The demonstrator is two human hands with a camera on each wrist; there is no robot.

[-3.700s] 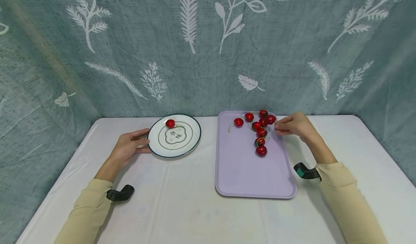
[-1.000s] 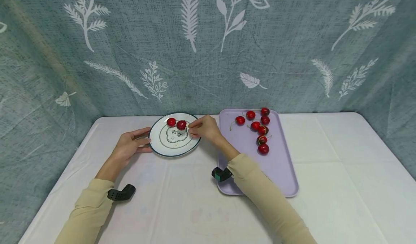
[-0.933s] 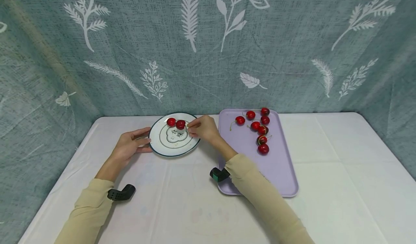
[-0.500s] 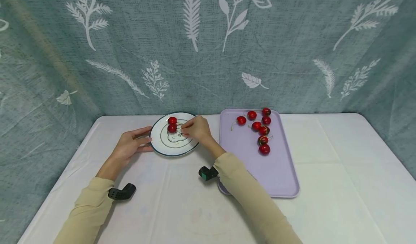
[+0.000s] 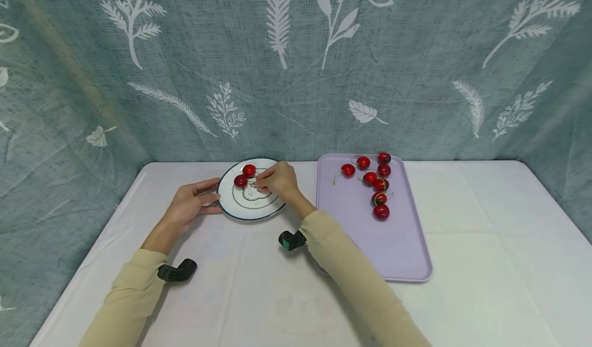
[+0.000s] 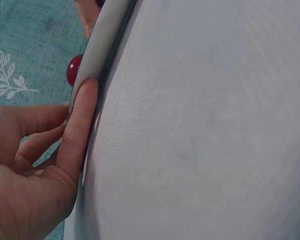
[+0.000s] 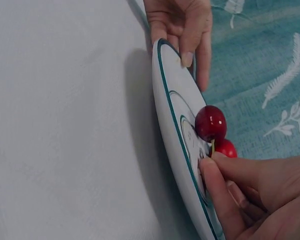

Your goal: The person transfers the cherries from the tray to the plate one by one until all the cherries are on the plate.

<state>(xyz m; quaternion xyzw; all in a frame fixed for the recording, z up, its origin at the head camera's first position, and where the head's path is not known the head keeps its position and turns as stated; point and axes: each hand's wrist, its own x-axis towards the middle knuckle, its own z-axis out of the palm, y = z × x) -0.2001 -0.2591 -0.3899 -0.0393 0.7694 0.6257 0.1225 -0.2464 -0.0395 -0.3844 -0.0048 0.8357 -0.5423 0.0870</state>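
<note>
In the head view my right hand (image 5: 280,179) is over the white plate (image 5: 230,204) with a dark rim. Its thumb and forefinger pinch the stem of a dark red cherry (image 5: 240,181). In the right wrist view the held cherry (image 7: 210,123) appears at the plate's face, beside a brighter cherry (image 7: 225,148). That second cherry (image 5: 249,170) lies on the plate towards the back. At the plate's left edge, my left hand (image 5: 186,206) has its fingers fairly straight and spread. Its thumb touches the rim from above, and in the left wrist view a finger (image 6: 79,125) lies along the plate's side.
A lilac tray (image 5: 393,254) stands right of the plate, with several stemmed cherries (image 5: 381,212) in its rear half. My right forearm crosses the tray's front left corner. White cloth (image 5: 240,295) covers the table; a green patterned curtain (image 5: 296,105) hangs behind.
My right hand took a cherry from the tray's back right to the plate. Over the last second it shifted left, and the held cherry passed from right of the other cherry to its front left.
</note>
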